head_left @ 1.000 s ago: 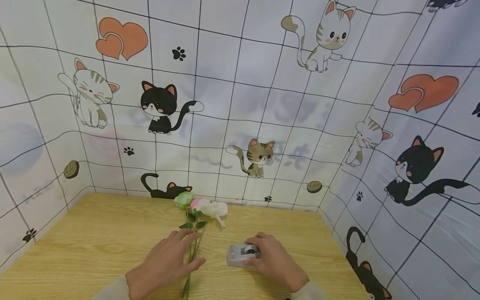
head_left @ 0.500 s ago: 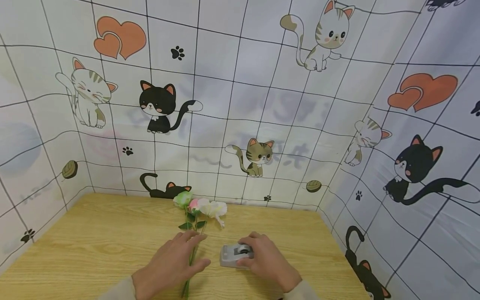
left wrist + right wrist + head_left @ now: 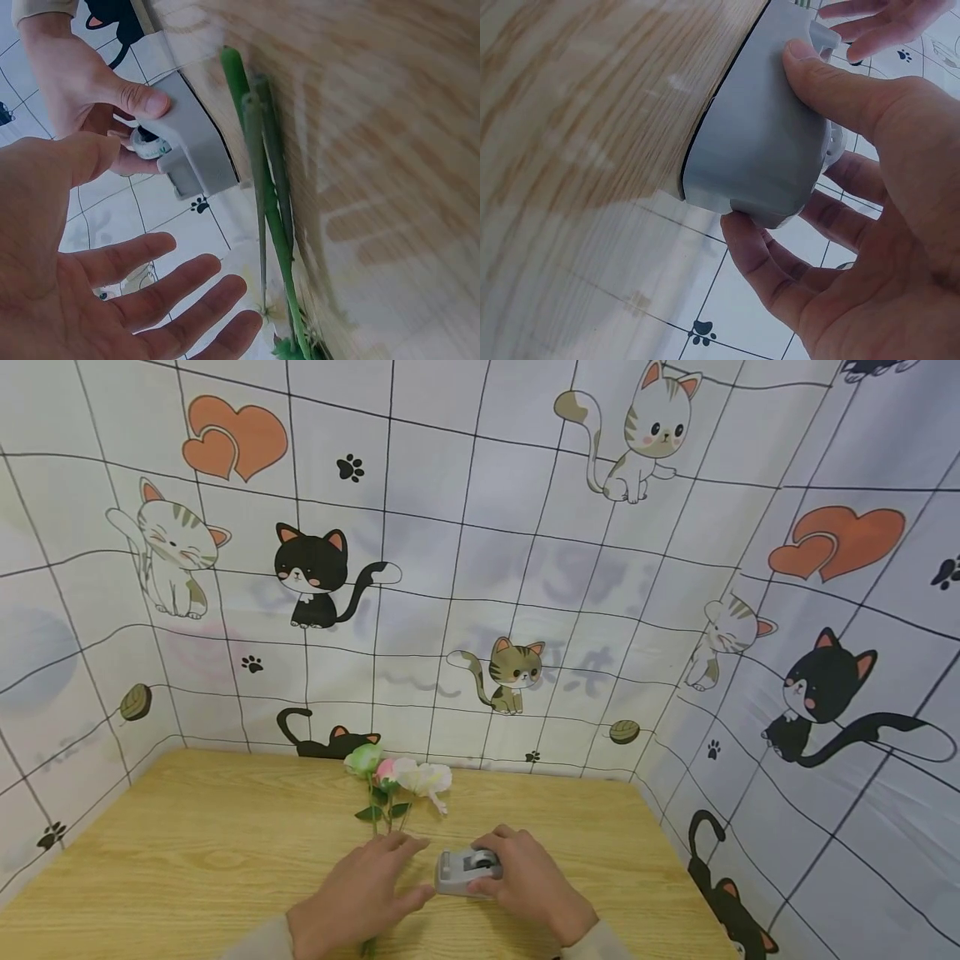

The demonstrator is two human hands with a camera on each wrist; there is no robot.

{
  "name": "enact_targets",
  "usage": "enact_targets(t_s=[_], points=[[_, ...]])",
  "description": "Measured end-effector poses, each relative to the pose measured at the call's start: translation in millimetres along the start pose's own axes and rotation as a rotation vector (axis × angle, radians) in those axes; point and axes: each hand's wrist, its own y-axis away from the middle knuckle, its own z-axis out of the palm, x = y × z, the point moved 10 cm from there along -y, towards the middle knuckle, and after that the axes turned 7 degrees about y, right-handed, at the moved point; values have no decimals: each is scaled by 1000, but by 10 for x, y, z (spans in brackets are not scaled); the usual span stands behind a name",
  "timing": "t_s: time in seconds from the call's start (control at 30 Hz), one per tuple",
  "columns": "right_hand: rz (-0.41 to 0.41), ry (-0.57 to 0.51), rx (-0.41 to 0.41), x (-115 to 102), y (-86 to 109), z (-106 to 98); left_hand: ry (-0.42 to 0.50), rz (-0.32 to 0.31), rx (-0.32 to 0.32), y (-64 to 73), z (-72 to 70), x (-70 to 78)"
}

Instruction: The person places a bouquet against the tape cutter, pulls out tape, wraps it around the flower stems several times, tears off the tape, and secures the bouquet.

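A grey tape dispenser [image 3: 456, 873] stands on the wooden tabletop, a small roll of tape [image 3: 148, 142] seated in it. My right hand [image 3: 531, 881] grips it from the right; in the right wrist view the thumb [image 3: 810, 71] lies along its side and the fingers reach round the far side. My left hand [image 3: 360, 889] hovers just left of the dispenser, fingers spread and holding nothing. Beneath it run the green stems [image 3: 264, 180] of artificial flowers, partly hidden in the head view. Their blooms, a green one [image 3: 363, 761], a pink one [image 3: 386, 770] and a white one [image 3: 423, 779], point toward the back.
The wooden tabletop [image 3: 225, 827] ends at a white cloth wall [image 3: 420, 552] printed with cats, hearts and grid lines. The same cloth [image 3: 862, 843] closes off the right side, and more hangs at the left.
My right hand has slid the tape dispenser to the left along the table. My left hand has shifted right, toward the dispenser, covering more of the stems. The flowers stay put.
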Motion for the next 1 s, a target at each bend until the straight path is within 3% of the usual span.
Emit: enact_targets(t_s=[0.6, 1.0], points=[[-28, 49, -20, -112, 2, -22, -18, 71, -22, -182, 195, 160], [-24, 63, -21, -145, 21, -62, -34, 135, 2, -282, 309, 269]])
